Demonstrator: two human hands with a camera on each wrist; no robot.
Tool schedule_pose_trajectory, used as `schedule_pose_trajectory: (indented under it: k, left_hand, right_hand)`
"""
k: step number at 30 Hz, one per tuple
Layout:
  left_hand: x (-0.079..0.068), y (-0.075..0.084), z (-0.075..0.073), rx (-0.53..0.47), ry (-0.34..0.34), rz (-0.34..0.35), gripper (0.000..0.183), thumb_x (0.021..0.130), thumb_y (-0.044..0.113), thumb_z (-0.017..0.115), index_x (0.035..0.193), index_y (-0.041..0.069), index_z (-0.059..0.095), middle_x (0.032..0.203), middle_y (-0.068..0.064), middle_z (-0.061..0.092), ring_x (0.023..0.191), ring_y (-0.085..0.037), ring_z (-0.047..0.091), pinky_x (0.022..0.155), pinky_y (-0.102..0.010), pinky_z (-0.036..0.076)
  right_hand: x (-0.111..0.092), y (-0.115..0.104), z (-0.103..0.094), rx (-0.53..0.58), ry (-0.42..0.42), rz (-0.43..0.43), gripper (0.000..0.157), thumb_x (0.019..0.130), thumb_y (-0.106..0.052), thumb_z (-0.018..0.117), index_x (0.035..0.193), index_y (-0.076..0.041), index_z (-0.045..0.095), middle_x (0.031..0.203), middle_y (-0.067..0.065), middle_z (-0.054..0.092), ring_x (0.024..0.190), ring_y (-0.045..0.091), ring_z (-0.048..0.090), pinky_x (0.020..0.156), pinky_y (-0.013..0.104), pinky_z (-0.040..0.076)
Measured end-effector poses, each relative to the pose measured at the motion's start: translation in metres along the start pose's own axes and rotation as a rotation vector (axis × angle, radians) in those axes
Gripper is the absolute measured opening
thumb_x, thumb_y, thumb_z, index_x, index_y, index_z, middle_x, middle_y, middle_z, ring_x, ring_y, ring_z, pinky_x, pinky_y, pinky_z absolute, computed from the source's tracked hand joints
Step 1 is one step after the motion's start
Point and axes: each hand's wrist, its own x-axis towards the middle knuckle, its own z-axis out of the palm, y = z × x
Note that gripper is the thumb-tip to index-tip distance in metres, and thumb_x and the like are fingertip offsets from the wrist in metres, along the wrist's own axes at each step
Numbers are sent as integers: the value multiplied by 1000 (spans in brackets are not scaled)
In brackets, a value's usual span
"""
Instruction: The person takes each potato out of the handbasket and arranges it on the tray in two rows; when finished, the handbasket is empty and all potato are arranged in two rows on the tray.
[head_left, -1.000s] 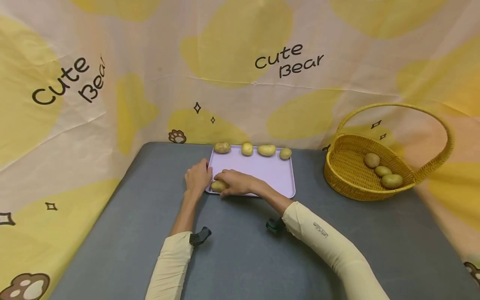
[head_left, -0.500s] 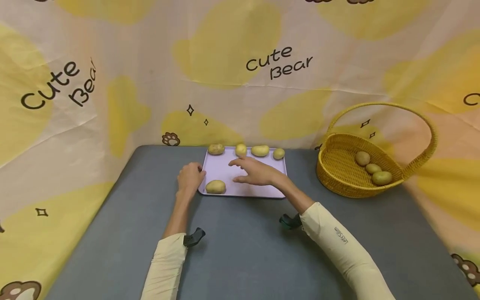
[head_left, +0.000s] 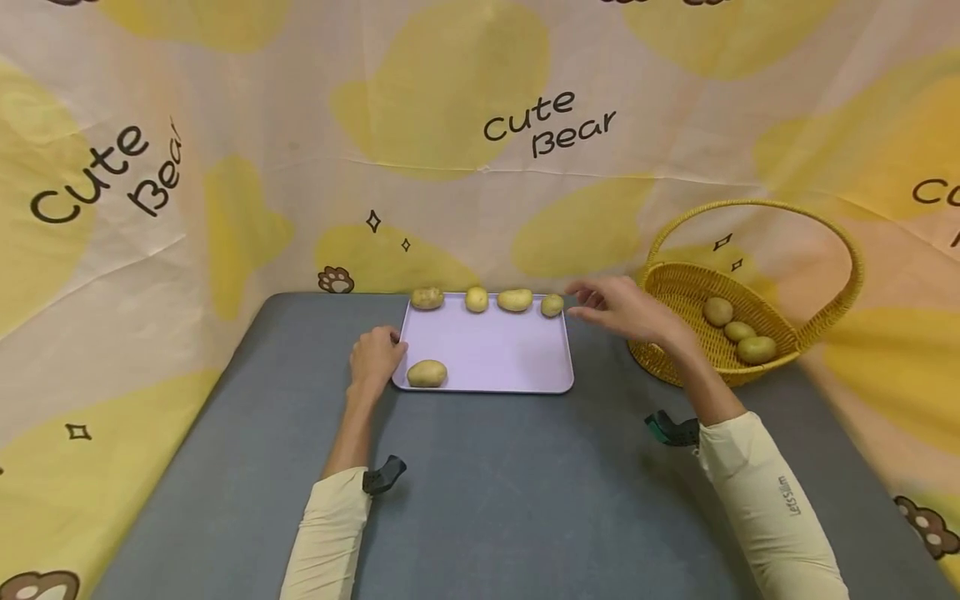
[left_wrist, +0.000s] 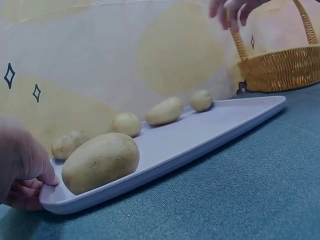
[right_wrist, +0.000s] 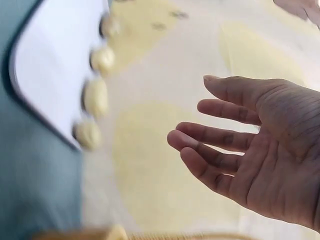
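Note:
My left hand (head_left: 372, 357) pinches the left edge of a pale lilac tray (head_left: 487, 346), thumb over the rim and fingers curled outside it, as the left wrist view shows. Close to that thumb a large potato (left_wrist: 101, 162) lies in the tray's near left corner. Several more potatoes line the far edge, from a brownish potato (head_left: 427, 298) at the left to a small round potato (head_left: 552, 305) at the right. My right hand (right_wrist: 270, 145) holds nothing, its fingers loosely bent and spread. In the head view it hovers between the tray and a yellow wicker basket (head_left: 656, 360).
Inside the basket, at the right of the table, lie a brownish potato (head_left: 717, 312) and two greener potatoes; its tall handle (head_left: 851, 258) arches over them. A patterned cloth (head_left: 450, 100) hangs behind the grey table (head_left: 480, 500) and along its sides.
My right hand has let go of the potato in the near left corner and swung right, across the tray toward the basket. My left hand has stayed at the tray's edge.

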Motion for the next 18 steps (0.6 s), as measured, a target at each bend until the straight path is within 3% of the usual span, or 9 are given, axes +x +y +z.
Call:
schedule_pose_trajectory:
  k: [8, 11, 18]
  left_hand:
    - [-1, -1, 4, 8, 11, -18, 21, 97, 24, 62, 92, 4, 68, 105, -24, 75, 101, -49, 71, 85, -61, 52]
    - [0, 0, 6, 17, 22, -10, 24, 98, 24, 60, 87, 5, 67, 102, -24, 75, 97, -49, 72, 82, -62, 52]
    - [0, 2, 10, 30, 49, 10, 30, 100, 25, 56, 77, 6, 62, 95, -24, 75, 90, -49, 72, 77, -63, 52]
  right_hand:
    - [-28, 39, -68, -37, 15, 172, 39, 106, -22, 60, 136, 4, 60, 124, 30, 70, 116, 46, 67, 97, 60, 52]
    - [-32, 62, -88, -120, 9, 218, 42, 106, -23, 59, 135, 7, 59, 126, 35, 66, 116, 51, 65, 96, 62, 51]
    - [-33, 118, -115, -313, -158, 329, 40, 105, -17, 58, 127, 15, 61, 129, 42, 60, 115, 59, 61, 94, 64, 50]
